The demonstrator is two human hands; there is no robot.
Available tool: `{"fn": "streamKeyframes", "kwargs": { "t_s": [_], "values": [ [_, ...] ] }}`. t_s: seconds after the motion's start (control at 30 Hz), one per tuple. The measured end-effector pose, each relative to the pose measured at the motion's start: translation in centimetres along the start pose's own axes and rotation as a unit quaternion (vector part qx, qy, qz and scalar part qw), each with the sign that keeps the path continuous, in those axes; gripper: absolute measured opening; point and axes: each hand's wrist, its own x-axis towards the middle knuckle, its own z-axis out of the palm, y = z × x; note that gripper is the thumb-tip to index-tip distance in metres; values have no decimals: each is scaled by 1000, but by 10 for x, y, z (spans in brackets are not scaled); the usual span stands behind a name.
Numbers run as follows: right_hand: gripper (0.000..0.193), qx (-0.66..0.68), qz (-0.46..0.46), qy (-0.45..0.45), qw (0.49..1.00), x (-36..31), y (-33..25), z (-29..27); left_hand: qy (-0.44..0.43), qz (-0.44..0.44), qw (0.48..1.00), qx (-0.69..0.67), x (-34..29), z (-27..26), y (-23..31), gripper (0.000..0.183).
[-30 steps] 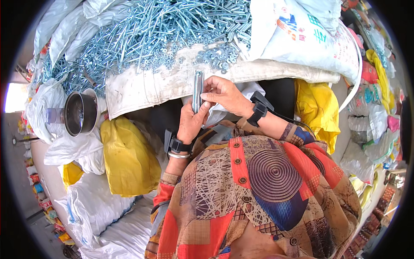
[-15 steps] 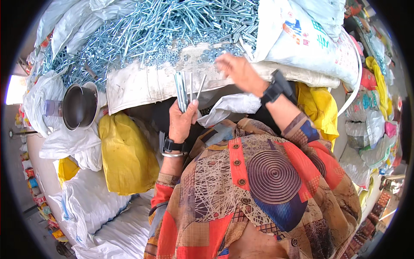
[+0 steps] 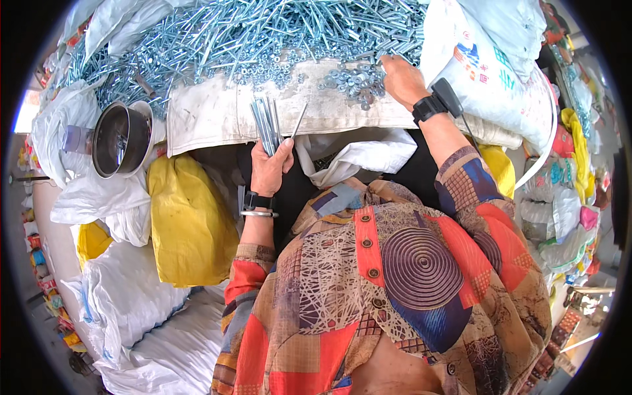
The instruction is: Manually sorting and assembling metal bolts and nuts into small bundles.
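My left hand (image 3: pixel 270 168) is closed round a bunch of long thin metal rods (image 3: pixel 264 122), which stick up past the fingers. One rod leans apart from the others, by the thumb. My right hand (image 3: pixel 403 81) reaches to the near edge of the metal pile, its fingers bent together at the rods. Whatever those fingertips hold is too small to make out. Beside that hand, a patch of flat washers (image 3: pixel 359 82) lies on the white cloth (image 3: pixel 210 118). Small nuts (image 3: pixel 263 71) are scattered farther left, in front of the large heap of rods (image 3: pixel 263 26).
A dark round pan (image 3: pixel 105 148) with a few shiny pieces in it stands at the left. Yellow sacks (image 3: pixel 187 224) hang below the cloth's edge. A printed white sack (image 3: pixel 484 72) rests at the right of the heap. White sacks (image 3: pixel 131 296) lie at lower left.
My right hand has moved away from me and to the right, onto the pile's edge. My left hand keeps its bunch of rods. Shiny pieces now show inside the pan.
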Motion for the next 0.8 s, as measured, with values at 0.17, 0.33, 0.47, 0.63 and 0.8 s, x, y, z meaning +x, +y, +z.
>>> {"fn": "streamKeyframes", "kwargs": {
  "t_s": [0.17, 0.33, 0.47, 0.63, 0.8],
  "values": [
    [32, 382, 49, -65, 921, 0, -12, 1, 20, -4, 999, 25, 0, 1, -4, 19],
    [32, 805, 85, -84, 580, -22, -75, 8, -1, -24, 999, 38, 2, 7, -1, 20],
    [30, 785, 55, -66, 613, -34, -101, 23, 1, -36, 998, 43, 1, 9, 1, 22],
    [32, 808, 96, -28, 580, -41, -117, 21, 9, -23, 998, 53, 1, 6, -3, 23],
    [34, 791, 84, 16, 606, -47, -123, 25, 10, -14, 998, 62, 3, 6, -4, 23]
  ]
}}
